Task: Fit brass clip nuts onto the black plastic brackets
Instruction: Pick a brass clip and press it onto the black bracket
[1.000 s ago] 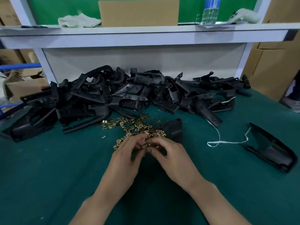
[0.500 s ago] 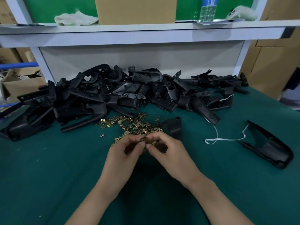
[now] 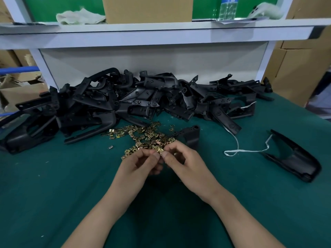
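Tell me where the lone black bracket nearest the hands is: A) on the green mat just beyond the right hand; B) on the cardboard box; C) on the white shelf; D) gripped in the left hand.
A: the black bracket sits on the green mat just beyond the right hand, beside the brass clip nuts.

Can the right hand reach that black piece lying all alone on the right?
Probably yes. Only green mat and a thin white string lie between the right hand and the bracket, but it is busy pinching a nut with the left hand.
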Motion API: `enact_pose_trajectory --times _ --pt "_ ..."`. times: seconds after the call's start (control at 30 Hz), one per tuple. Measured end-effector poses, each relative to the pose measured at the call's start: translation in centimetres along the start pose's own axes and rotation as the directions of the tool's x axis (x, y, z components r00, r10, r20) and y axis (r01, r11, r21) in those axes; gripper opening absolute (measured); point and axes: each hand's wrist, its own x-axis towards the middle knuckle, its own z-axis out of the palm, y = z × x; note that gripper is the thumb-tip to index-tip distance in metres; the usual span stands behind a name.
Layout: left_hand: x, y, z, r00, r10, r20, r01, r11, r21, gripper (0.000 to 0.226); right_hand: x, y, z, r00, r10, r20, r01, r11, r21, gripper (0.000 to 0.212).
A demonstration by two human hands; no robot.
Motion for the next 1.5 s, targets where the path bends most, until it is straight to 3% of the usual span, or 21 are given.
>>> enact_pose_trajectory --times 0.17,0.33,0.63,0.8,1.17,1.4,1.5 --pt "0.4 0.0 0.0 0.998 -0.029 -0.062 0.025 0.997 -0.068 0.015 -0.1 -0.1 0.0 1.000 0.028 -0.010 -0.028 0.997 0.077 0.019" --pt "-0.1 -0.1 -0.2 0.999 0.039 0.006 -0.040 0.994 0.105 0.014 -0.1 -0.1 0.0 1.000 0.014 0.025 -0.013 1.000 -0.024 0.023" --pt "-0.4 -0.7 0.5 0.992 0.126 -0.006 -0.119 0.949 0.293 0.009 0.2 -0.2 -0.1 0.998 0.049 -0.041 -0.050 0.999 -0.021 0.005" --pt "-0.4 -1.1 0.6 0.979 0.201 -0.014 -0.182 0.910 0.372 0.007 0.2 -0.3 -0.1 0.999 0.037 -0.024 -0.038 0.999 -0.019 0.005" --pt "-0.2 -1.8 -0.2 0.934 0.351 0.072 -0.319 0.725 0.610 0.004 0.1 -0.1 0.1 1.000 -0.004 0.000 0.004 0.997 -0.080 0.008" --pt "-0.4 -1.7 0.2 0.931 0.350 0.101 -0.330 0.695 0.638 0.007 0.2 0.1 0.1 1.000 -0.006 -0.011 0.005 0.997 -0.078 0.016" --pt "-0.2 -1.2 -0.4 0.919 0.384 0.095 -0.337 0.635 0.695 0.004 0.2 0.2 -0.3 0.998 -0.013 -0.054 0.009 0.996 -0.089 0.020"
